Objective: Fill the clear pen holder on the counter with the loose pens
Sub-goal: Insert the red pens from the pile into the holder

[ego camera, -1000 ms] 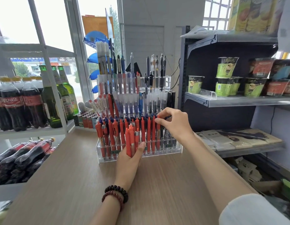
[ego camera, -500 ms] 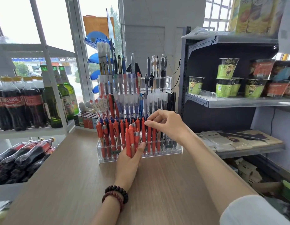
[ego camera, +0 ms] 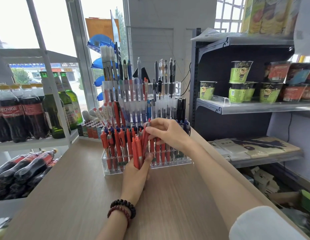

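At nine o'clock, dark plastic cola bottles with red labels (ego camera: 19, 111) stand on a white shelf (ego camera: 29, 144) beside the pale wood-grain surface (ego camera: 81, 196). At centre, the left hand (ego camera: 136, 177), with dark bead bracelets (ego camera: 123, 209) on its wrist, curls around an upright bundle of red plastic click pens (ego camera: 137, 153). It is just in front of the clear tiered acrylic pen holder (ego camera: 105, 170), which stands on the surface at twelve o'clock from it, crowded with red, blue and black pens. At one o'clock from the left hand, the right hand (ego camera: 169, 134) pinches the top of one red pen (ego camera: 144, 141) at the bundle's right edge, and at three o'clock green paper noodle cups (ego camera: 240, 71) sit on a grey metal shelf (ego camera: 254, 108).

Cola bottles (ego camera: 8, 115) left, noodle cups (ego camera: 240, 71) (green) right.
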